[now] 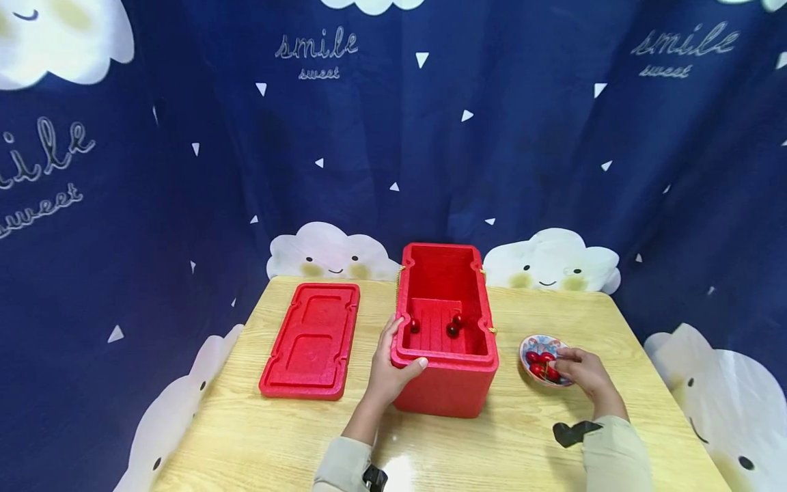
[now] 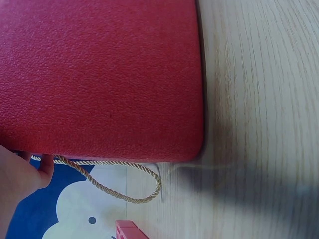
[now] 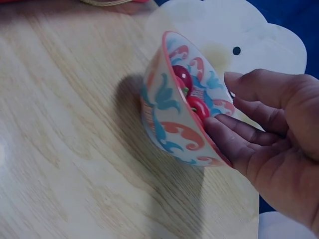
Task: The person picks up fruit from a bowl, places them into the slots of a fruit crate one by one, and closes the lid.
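A red box (image 1: 445, 386) with gold cord handles (image 2: 107, 189) stands uncovered mid-table, with a few dark red cherries (image 1: 453, 330) on its floor. My left hand (image 1: 390, 369) grips its near left corner, thumb along the front rim and fingers at the left side. To the right, a small patterned bowl (image 3: 172, 117) holds several red cherries (image 3: 199, 107). My right hand (image 1: 584, 372) reaches over its right edge. In the right wrist view the thumb and fingers are spread apart, the fingertips inside the rim, right at the cherries.
The red lid (image 1: 312, 342) lies flat on the wooden table (image 1: 246, 444), left of the box. Behind the table hangs a dark blue curtain (image 1: 369, 137) printed with clouds and small triangles.
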The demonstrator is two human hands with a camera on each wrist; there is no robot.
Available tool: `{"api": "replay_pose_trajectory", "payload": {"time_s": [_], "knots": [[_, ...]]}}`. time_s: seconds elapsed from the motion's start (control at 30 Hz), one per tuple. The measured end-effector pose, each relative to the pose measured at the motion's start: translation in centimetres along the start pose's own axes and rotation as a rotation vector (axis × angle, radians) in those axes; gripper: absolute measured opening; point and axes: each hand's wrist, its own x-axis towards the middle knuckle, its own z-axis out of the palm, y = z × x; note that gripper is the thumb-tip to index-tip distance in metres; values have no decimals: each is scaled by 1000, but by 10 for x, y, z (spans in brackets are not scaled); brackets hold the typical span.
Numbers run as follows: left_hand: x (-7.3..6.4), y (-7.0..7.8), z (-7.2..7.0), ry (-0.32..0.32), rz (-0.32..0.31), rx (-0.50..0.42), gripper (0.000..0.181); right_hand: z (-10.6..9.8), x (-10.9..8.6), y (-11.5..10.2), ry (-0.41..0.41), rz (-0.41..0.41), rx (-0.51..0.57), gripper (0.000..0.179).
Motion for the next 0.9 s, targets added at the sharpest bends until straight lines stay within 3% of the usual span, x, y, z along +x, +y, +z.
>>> {"api": "replay_pose_trajectory", "payload": {"time_s": [0.17, 0.33, 0.7, 0.9], "knots": [[-1, -1, -1, -2, -8, -17, 75, 10, 7, 1, 52, -8, -52, 50], [-3, -3, 0, -9, -11, -27, 75, 15, 11, 4, 107, 37, -75, 50], [0, -2, -1, -10, -17, -44, 77, 21, 23, 0, 107, 74, -30, 51], [0, -3, -1, -10, -15, -46, 78, 27, 23, -4, 130, 27, -120, 46]]}}
